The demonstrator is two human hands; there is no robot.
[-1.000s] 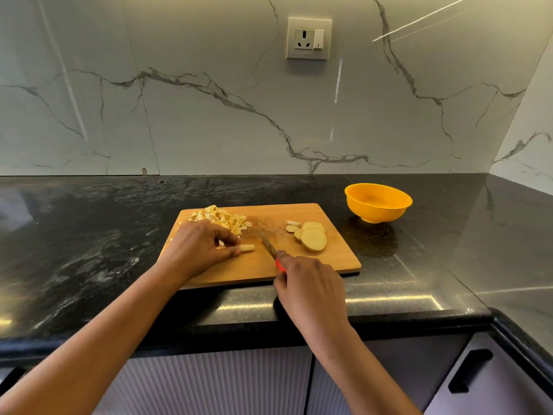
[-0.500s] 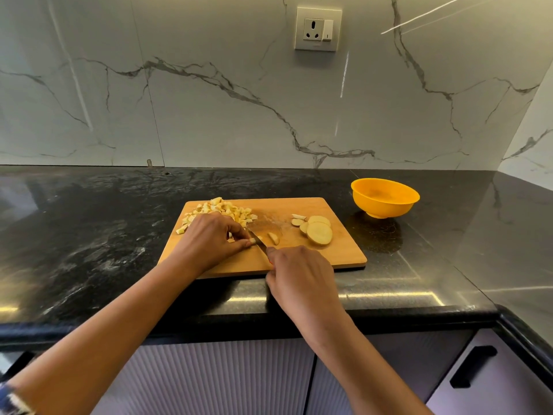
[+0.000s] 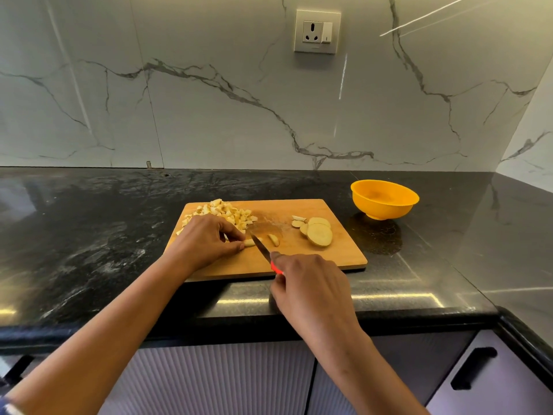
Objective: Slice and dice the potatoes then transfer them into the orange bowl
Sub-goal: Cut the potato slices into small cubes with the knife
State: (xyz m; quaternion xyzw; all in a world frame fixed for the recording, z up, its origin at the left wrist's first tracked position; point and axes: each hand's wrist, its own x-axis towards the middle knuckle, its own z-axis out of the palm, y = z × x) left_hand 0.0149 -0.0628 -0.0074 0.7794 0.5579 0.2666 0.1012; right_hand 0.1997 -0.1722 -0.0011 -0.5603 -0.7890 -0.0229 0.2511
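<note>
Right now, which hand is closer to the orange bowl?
Right. The right hand grips the knife at the near edge of the board, left of the bowl. The left hand pinches a potato strip even farther left.

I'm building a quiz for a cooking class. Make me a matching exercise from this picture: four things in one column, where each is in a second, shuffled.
1 orange bowl
2 diced potato pile
3 potato strip
4 knife

A gripped by the right hand
B pinched by the left hand
C on the counter, right of the cutting board
D cutting board's far left corner

Pairs: 1-C, 2-D, 3-B, 4-A
</note>
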